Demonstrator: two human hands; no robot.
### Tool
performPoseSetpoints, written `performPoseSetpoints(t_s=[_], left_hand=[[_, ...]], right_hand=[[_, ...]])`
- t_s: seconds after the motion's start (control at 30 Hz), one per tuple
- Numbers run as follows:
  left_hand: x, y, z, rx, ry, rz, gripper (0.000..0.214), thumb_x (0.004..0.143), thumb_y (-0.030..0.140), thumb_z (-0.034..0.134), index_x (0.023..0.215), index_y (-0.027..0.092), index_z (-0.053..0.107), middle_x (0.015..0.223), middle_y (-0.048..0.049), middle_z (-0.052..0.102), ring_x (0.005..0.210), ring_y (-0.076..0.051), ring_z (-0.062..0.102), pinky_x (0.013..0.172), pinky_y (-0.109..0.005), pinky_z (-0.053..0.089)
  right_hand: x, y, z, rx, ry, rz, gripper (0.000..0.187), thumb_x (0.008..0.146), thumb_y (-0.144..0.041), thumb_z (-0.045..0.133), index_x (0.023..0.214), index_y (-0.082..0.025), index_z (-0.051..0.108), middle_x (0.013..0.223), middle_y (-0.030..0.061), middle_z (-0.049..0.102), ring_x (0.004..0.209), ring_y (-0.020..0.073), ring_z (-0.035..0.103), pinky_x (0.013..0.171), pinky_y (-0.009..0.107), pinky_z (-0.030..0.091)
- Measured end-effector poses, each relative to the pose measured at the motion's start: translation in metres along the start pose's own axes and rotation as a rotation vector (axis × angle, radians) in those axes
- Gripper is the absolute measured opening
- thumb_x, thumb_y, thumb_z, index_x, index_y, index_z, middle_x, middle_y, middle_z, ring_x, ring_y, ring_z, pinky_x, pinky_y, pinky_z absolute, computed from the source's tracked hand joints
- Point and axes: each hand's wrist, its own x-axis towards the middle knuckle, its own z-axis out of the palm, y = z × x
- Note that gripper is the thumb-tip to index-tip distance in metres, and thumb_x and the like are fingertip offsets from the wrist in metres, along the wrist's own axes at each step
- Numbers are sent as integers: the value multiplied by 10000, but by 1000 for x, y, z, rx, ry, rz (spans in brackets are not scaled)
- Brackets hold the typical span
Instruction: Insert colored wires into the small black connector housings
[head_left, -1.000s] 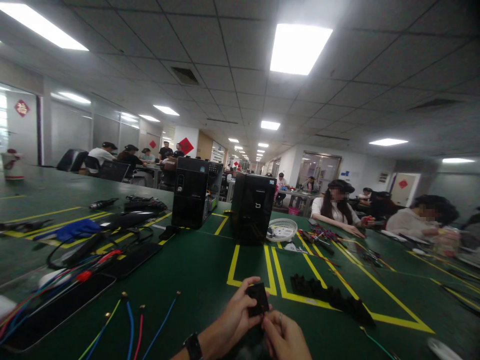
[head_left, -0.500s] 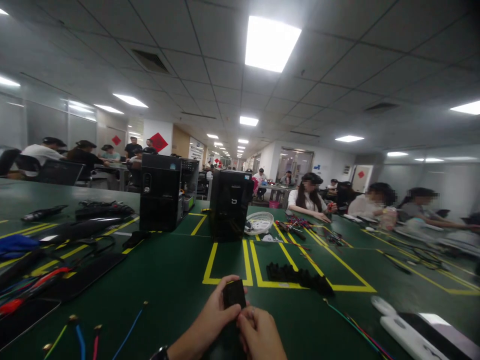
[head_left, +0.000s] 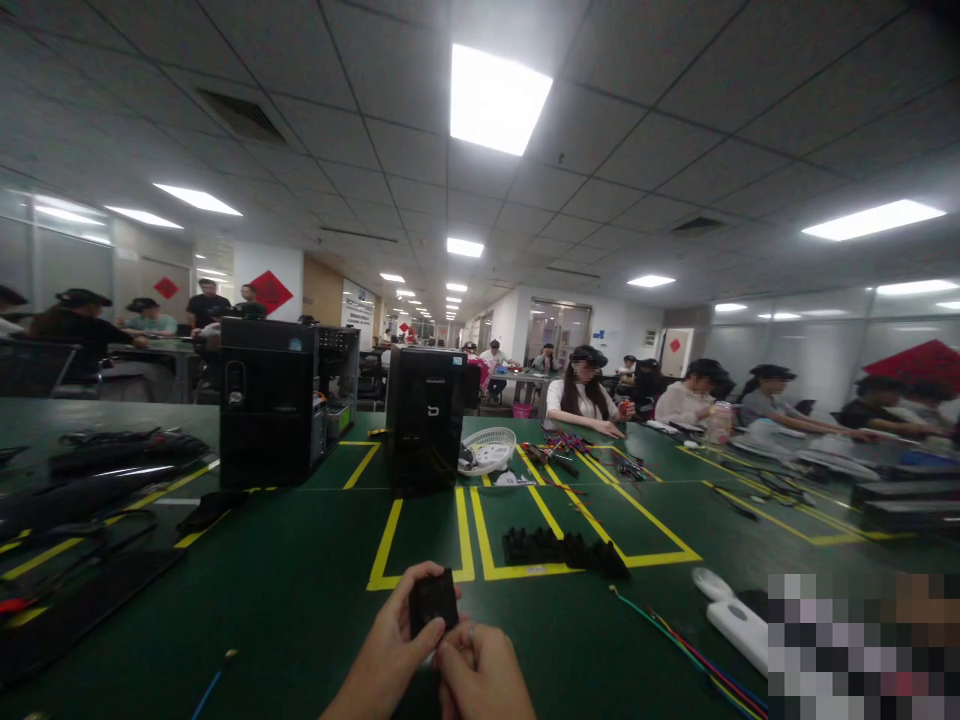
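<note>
The left hand [head_left: 390, 650] pinches a small black block [head_left: 433, 603] upright above the green tabletop [head_left: 300, 590], steadying it so the right hand [head_left: 484, 678] fingers [head_left: 459, 640], pressed together, meet its lower edge

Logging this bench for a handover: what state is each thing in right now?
Small black block: held up off the table, pinched by both hands.
Left hand: closed around the block.
Right hand: fingers at the block's lower edge.
Two computer towers: upright.
White basket: upright on the green table.
</note>
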Motion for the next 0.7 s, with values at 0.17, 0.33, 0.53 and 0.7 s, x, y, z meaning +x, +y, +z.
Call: performPoseSetpoints(t_s=[0.17,0.33,0.53,0.7], left_hand=[[1,6,9,-27,36,19,466,693,264,727,1109,210,524,1100,-136,640,996,-311,643,889,-456,485],[0,8,21,-134,166,9,543,597,295,796,1069,203,544,1021,-142,679,864,-318,684,790,-461,523],[0,11,27,-256,221,-90,711,556,314,830,1146,248,438,947,-105,714,824,-314,700,717,-425,549],[2,8,28,-268,224,-25,882,522,262,857,1200,329,296,853,-64,727,747,-313,709,551,-327,531]], right_hand=[[-4,-5,-4,101,8,7,240,756,-397,473,665,-179,515,333,-86,418,261,67,355,312,165,186],[-6,-9,-3,134,32,27,356,713,-526,483,636,-182,529,333,-87,387,252,59,294,296,188,167],[-1,-5,1,142,86,-80,533,679,-706,435,509,-202,450,371,-64,362,323,48,284,340,205,185],[4,3,-2,136,1,-65,447,726,-639,466,632,-201,470,396,-77,398,341,66,330,350,199,223]])
